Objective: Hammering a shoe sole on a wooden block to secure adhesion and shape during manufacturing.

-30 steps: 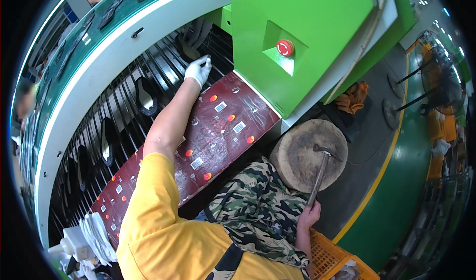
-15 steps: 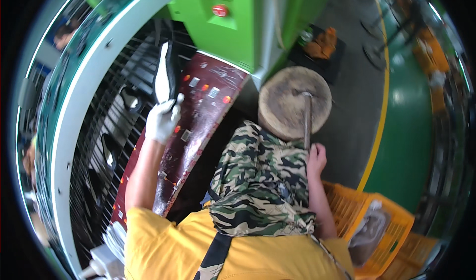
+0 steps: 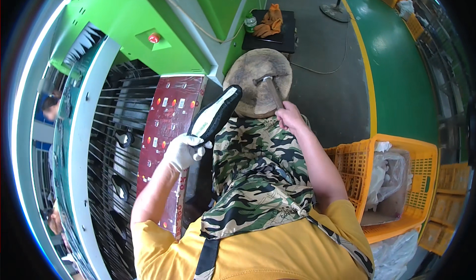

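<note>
- Shoe sole [image 3: 215, 114]: black and white, long axis slanting, toe toward the stump [image 3: 258, 79].
- Left hand [image 3: 184, 151], gloved, grips its heel end.
- Right hand [image 3: 290, 117] clasps the hammer [image 3: 270, 89].

The left hand [image 3: 184, 151] wears a white knitted cloth glove and grips a shoe sole [image 3: 215, 114] of smooth black-and-cream rubber or plastic with a slight sheen, while the bare right hand [image 3: 290, 119] holds a hammer [image 3: 270, 89] with a dull metal head and wooden handle. At twelve o'clock from it, the round wooden block [image 3: 253, 72] looks rough, worn and matt. The apron [image 3: 258, 176] is matt camouflage cloth, the crate [image 3: 421, 171] at three o'clock glossy orange plastic, and the machine [image 3: 163, 17] smooth green painted metal.
</note>
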Tool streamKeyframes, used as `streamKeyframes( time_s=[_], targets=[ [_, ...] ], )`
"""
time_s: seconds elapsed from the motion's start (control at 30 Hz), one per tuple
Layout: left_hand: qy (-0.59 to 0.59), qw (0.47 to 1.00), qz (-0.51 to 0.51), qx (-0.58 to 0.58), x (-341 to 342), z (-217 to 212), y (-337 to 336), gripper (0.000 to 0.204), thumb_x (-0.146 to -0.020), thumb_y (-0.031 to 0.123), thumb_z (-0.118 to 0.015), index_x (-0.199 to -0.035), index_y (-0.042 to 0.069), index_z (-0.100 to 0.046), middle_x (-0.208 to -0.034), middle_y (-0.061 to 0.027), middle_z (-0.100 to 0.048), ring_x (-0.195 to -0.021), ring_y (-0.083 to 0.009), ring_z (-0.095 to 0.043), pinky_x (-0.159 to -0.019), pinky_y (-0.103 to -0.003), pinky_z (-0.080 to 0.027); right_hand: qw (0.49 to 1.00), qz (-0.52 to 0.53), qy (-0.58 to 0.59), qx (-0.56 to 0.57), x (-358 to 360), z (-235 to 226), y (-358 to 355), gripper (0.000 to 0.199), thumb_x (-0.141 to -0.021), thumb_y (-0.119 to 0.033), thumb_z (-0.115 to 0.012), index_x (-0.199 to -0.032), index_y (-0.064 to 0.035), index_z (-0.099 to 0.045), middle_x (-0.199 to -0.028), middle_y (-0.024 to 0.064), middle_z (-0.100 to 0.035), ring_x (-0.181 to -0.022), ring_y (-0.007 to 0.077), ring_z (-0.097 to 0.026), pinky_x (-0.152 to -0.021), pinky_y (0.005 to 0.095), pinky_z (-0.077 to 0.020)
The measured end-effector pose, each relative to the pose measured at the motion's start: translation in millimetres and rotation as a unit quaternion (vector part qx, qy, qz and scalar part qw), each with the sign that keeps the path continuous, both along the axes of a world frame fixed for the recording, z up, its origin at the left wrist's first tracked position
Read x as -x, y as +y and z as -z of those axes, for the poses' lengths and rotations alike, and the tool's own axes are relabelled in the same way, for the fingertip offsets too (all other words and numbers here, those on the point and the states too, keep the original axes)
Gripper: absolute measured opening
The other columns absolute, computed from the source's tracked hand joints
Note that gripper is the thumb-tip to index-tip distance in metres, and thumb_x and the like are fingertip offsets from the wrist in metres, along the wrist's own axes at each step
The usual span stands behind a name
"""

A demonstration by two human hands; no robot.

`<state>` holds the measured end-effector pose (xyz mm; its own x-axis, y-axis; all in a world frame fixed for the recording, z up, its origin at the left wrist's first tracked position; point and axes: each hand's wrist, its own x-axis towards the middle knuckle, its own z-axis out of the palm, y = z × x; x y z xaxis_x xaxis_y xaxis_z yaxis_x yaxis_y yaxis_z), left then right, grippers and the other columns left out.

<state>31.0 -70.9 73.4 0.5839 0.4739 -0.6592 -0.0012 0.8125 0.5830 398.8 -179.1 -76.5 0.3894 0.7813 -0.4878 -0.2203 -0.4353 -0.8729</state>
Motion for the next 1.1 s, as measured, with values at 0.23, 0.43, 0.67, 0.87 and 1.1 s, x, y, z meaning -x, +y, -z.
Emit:
streamKeyframes(
  time_s=[0.23, 0.43, 0.67, 0.87, 1.1],
  targets=[
    [0.141, 0.939, 0.238, -0.205, -39, -26, 113, 0.028, -0.085, 0.009, -0.069, -0.105, -0.011, -0.066, -0.083, -0.0229, -0.072, -0.056, -0.0239, -0.069, -0.043, -0.032, -0.05, 0.994, 0.078, -0.004, -0.079, 27, -26, -45, 0.028, -0.085, 0.0, -0.06, -0.112, 0.0039, -0.054, -0.075, 0.0094, -0.059, -0.048, 0.0165, -0.058, -0.038, 0.0328, -0.0408],
    [0.267, 0.793, 0.269, -0.476, -121, -75, 130, 0.03, -0.083, 0.009, -0.068, -0.11, -0.002, -0.07, -0.076, -0.0108, -0.069, -0.053, -0.016, -0.065, -0.044, -0.028, -0.051, 0.976, 0.069, -0.127, -0.163, 42, -78, -37, 0.034, -0.089, 0.0, -0.062, -0.121, -0.0009, -0.055, -0.081, 0.0042, -0.061, -0.053, 0.0116, -0.058, -0.048, 0.0281, -0.0475],
    [0.22, 0.731, 0.212, -0.61, -166, -51, 144, 0.046, -0.087, 0.03, -0.073, -0.122, 0.0, -0.07, -0.095, -0.0157, -0.073, -0.088, -0.0202, -0.072, -0.084, -0.032, -0.057, 0.961, 0.042, -0.214, -0.168, 48, -78, -34, 0.033, -0.09, -0.005, -0.065, -0.12, -0.0008, -0.054, -0.073, 0.0105, -0.062, -0.053, 0.0185, -0.062, -0.052, 0.0358, -0.0504],
    [-0.125, 0.803, 0.095, -0.575, -186, -18, 113, 0.066, -0.087, 0.029, -0.076, -0.142, -0.002, -0.056, -0.13, -0.0157, -0.066, -0.122, -0.0212, -0.059, -0.109, -0.035, -0.043, 0.962, 0.035, -0.221, -0.157, 49, -90, -38, 0.033, -0.089, -0.004, -0.065, -0.12, -0.0006, -0.053, -0.074, 0.0101, -0.062, -0.054, 0.0184, -0.062, -0.052, 0.0348, -0.05],
    [-0.167, 0.797, -0.02, -0.58, -205, -4, 95, 0.062, -0.079, 0.017, -0.084, -0.135, 0.002, -0.061, -0.124, -0.0125, -0.07, -0.114, -0.0174, -0.064, -0.098, -0.031, -0.05, 0.971, 0.049, -0.185, -0.146, 60, -89, -32, 0.034, -0.091, -0.002, -0.063, -0.122, 0.0005, -0.05, -0.073, 0.007, -0.059, -0.052, 0.0156, -0.059, -0.049, 0.0335, -0.0478]
  ],
)
